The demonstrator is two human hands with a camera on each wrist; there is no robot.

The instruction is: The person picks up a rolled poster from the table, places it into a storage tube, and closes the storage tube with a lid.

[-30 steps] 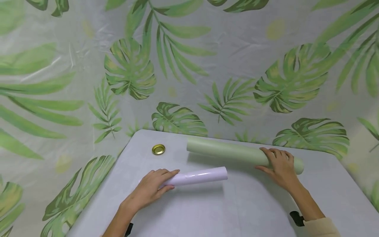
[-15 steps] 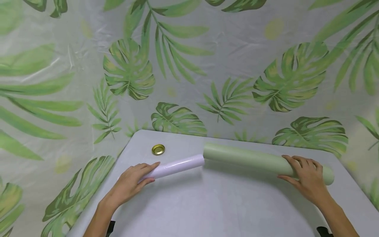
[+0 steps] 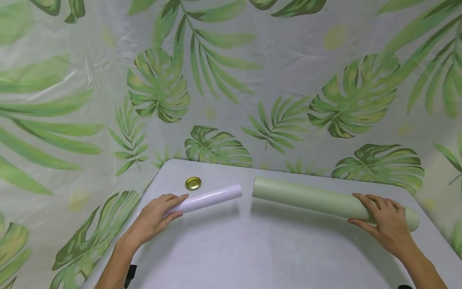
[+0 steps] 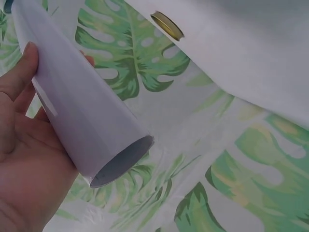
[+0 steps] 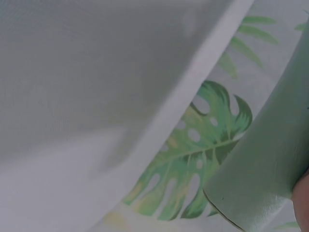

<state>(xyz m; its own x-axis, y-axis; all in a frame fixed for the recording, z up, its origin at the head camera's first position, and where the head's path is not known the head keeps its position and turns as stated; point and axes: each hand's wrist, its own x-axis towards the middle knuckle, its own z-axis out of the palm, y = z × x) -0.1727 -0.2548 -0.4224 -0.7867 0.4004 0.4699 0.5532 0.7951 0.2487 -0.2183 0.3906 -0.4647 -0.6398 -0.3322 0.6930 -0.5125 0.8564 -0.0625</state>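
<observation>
My left hand (image 3: 153, 218) grips a glossy pale lavender tube (image 3: 211, 198) by its left end, fingers over the top and thumb below. In the left wrist view the near end of the lavender tube (image 4: 87, 106) is open and hollow. On the right, my right hand (image 3: 386, 220) holds a thicker, matte pale green tube (image 3: 306, 197) near its right end. Both tubes are raised over the white table, their inner ends facing each other with a small gap between. The right wrist view shows the green tube (image 5: 265, 169) with only a bit of the hand.
A round gold metal lid (image 3: 193, 183) lies on the white table (image 3: 260, 249) at the back left, just beyond the lavender tube. Behind the table hangs a leaf-patterned sheet (image 3: 231, 80), which also runs down the left side.
The lavender tube has moved left and away from me, the green tube to the right. They overlapped side by side at first, then their ends met, and now they stand apart.
</observation>
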